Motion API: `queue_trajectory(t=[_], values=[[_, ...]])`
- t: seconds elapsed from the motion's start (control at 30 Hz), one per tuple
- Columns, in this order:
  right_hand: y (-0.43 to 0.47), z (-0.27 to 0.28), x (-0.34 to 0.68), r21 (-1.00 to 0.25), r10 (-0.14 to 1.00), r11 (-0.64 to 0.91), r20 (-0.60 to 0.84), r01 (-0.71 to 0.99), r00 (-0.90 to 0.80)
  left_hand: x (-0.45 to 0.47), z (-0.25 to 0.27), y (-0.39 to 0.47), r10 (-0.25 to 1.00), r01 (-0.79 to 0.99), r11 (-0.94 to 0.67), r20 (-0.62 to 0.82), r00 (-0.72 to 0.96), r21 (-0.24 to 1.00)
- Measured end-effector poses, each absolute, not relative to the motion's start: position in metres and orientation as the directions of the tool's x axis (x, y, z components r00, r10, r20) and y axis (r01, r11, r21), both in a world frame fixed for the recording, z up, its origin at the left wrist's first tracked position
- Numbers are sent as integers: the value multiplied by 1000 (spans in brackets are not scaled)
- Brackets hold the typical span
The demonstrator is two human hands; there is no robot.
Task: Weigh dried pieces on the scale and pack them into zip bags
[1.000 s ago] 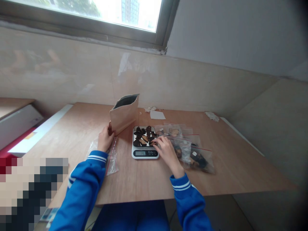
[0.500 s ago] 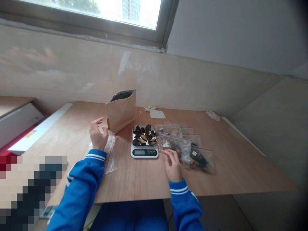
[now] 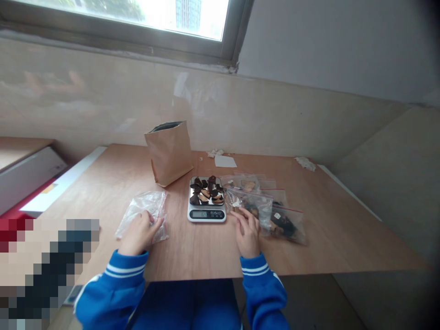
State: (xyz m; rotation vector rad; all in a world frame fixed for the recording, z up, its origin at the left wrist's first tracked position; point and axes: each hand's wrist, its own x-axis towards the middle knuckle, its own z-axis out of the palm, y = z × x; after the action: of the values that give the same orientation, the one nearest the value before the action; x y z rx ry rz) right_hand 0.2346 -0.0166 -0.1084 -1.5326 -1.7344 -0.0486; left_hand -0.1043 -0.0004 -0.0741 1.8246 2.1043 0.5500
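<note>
Apparently weighing dark dried slices (image 3: 205, 193) on rectangular white scale (image 3: 220, 219); next likely calls for pinching flat clear-plastic bag (image 3: 147, 200). Cannot confirm grip of left hand (image 3: 138, 233); rests right hand (image 3: 248, 233) slack, empty.

Left sleeve (image 3: 112, 298): is showing bright blue cloth, creasing softly, with white trim running along its outer edge
Right sleeve (image 3: 263, 293): is matching that blue, white trim showing on its outer side
Cuffs (image 3: 128, 266): are each bearing two thin white stripes
Trousers (image 3: 192, 305): are showing deeper blue
Left hand (image 3: 139, 231), right hand (image 3: 248, 233): are both going bare beyond the cuffs
</note>
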Motion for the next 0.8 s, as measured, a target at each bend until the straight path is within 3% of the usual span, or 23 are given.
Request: queue_trajectory(t=[0.2,0.47,0.63,0.8], values=[[-14,-113,237,-322,849,155,527,934,41,-108,-78,6,994,919,95,6,-105,382],[12,-88,249,-346,870,46,474,937,133,-108,-80,5,999,953,39,12,-45,300],[56,-37,221,-372,912,244,403,896,-81,-103,-85,5,995,949,50,66,-74,313],[86,-25,201,-300,945,314,192,901,-265,-104,-88,5,994,949,28,88,-59,315]])
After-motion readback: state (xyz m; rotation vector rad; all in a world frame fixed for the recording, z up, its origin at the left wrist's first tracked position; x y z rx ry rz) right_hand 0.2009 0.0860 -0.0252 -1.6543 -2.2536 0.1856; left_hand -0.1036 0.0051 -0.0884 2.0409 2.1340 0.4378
